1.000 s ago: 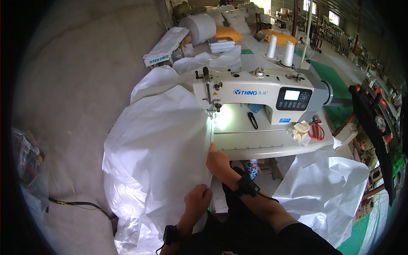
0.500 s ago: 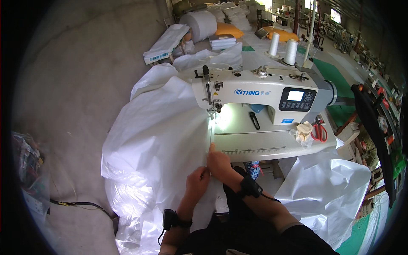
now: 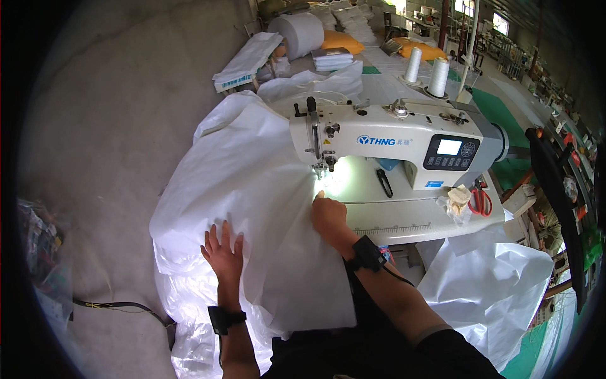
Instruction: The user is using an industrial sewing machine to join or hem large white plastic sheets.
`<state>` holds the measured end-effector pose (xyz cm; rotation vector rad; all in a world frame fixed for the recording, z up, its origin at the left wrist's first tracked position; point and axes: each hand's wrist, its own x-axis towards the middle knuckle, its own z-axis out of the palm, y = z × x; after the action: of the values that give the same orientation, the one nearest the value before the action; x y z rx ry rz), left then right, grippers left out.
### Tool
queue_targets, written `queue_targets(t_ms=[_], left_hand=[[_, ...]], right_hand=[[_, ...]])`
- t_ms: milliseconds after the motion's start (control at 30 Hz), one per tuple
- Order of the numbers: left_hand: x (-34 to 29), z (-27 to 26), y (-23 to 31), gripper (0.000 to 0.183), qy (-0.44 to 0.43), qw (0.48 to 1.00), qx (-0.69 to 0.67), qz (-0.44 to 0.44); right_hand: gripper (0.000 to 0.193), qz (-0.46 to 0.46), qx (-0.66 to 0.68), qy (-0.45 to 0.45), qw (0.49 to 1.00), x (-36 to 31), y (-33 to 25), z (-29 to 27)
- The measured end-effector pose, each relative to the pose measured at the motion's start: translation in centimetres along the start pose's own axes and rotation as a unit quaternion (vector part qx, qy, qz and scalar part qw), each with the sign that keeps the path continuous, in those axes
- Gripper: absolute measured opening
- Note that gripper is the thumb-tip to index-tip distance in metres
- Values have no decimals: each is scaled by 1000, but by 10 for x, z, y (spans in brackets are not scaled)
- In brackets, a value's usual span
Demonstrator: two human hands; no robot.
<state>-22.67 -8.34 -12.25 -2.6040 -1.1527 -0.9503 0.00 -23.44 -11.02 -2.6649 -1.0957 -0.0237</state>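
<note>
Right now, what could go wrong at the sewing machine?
1. The right hand is close below the needle end of the sewing machine; fingers could get caught if the machine runs.
2. The left hand is spread open over the white sheet, with no closed grip, so the sheet might slip or skew.
3. The sheet's loose folds on the left could drag its edge off line.

1. White sheet (image 3: 221, 174), 9 o'clock: plastic-looking, satin, glossier and crinkled toward 7.
2. Sewing machine (image 3: 369, 129), 1 o'clock: smooth, painted-metal look.
3. Scissor handles (image 3: 481, 201), 3 o'clock: smooth plastic look.
4. Floor (image 3: 113, 132), 10 o'clock: matt, concrete-like.
</note>
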Motion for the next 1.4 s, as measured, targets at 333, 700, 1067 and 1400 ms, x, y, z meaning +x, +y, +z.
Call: queue_targets(t_ms=[333, 700, 1067, 1400], left_hand=[[87, 56, -48, 51, -170, 985, -14, 28], [187, 97, -44, 47, -196, 975, 108, 21], [25, -9, -22, 47, -211, 970, -93, 78], [163, 98, -54, 44, -332, 903, -108, 252]], right_hand=[[21, 89, 377, 33, 921, 11, 28, 15], [43, 87, 526, -400, 745, -133, -24, 72], [46, -112, 646, -405, 637, -131, -92, 89], [48, -12, 741, -465, 484, -143, -67, 62]])
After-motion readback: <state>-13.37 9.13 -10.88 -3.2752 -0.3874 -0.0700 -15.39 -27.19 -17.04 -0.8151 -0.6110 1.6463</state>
